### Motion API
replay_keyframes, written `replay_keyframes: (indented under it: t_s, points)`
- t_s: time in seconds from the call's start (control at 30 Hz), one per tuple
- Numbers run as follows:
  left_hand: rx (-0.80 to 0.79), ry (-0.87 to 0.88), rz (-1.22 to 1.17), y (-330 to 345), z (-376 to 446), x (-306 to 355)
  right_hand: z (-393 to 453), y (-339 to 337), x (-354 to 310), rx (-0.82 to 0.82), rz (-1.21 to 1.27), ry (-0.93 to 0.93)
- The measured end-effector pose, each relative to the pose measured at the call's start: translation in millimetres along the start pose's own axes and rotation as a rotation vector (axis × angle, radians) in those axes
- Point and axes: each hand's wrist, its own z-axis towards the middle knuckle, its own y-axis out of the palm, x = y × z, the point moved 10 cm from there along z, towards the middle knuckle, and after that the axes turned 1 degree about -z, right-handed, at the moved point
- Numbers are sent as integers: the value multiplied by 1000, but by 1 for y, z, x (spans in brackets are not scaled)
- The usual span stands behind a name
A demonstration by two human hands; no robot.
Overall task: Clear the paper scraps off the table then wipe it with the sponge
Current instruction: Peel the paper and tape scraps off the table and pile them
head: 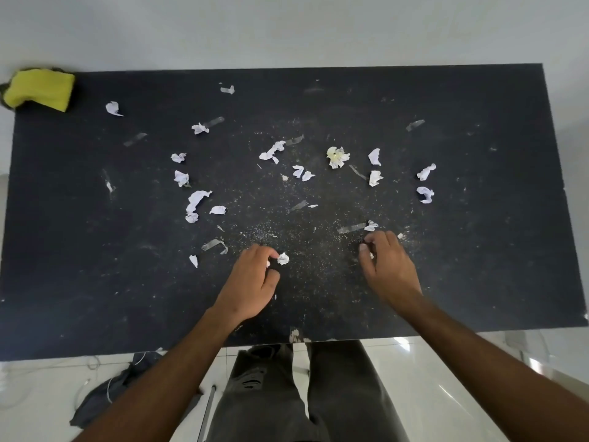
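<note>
Several crumpled white paper scraps lie scattered over the black table (95, 250). My left hand (251, 282) is near the front middle, its fingers curled and its fingertips touching a small scrap (283, 258); a bit of white shows under its fingers. My right hand (387, 266) is curled over the table to the right, with a small white scrap (371, 255) pinched under its fingers. Another scrap (370, 225) lies just beyond it. A yellow sponge (39, 89) sits at the far left corner.
Strips of clear tape (350, 228) stick to the tabletop, and fine crumbs dust its middle. A yellowish crumpled scrap (338, 157) lies past the centre. A dark cloth (121, 387) lies on the white tiled floor at the front left. My legs stand at the table's front edge.
</note>
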Motion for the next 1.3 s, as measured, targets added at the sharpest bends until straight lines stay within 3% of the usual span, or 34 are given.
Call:
replay_keyframes:
  t_s: [0.27, 0.4, 0.53, 0.7, 0.93, 1.13, 1.3]
  points:
    - [37, 89, 191, 9, 16, 10, 3, 21, 9, -103, -145, 36]
    - [56, 120, 147, 6, 17, 12, 6, 24, 1, -106, -155, 22]
    - [48, 16, 31, -2, 9, 3, 10, 25, -7, -76, -134, 2]
    - [69, -108, -72, -19, -12, -30, 15, 24, -34, -80, 15, -52]
    - [206, -68, -93, -58, -36, -59, 17, 66, -114, -229, 269, -145]
    - [354, -255, -71, -86, -55, -106, 27, 104, -166, -405, 416, -66]
    - [352, -244, -1, -86, -54, -119, 39, 122, -194, -522, 561, -15]
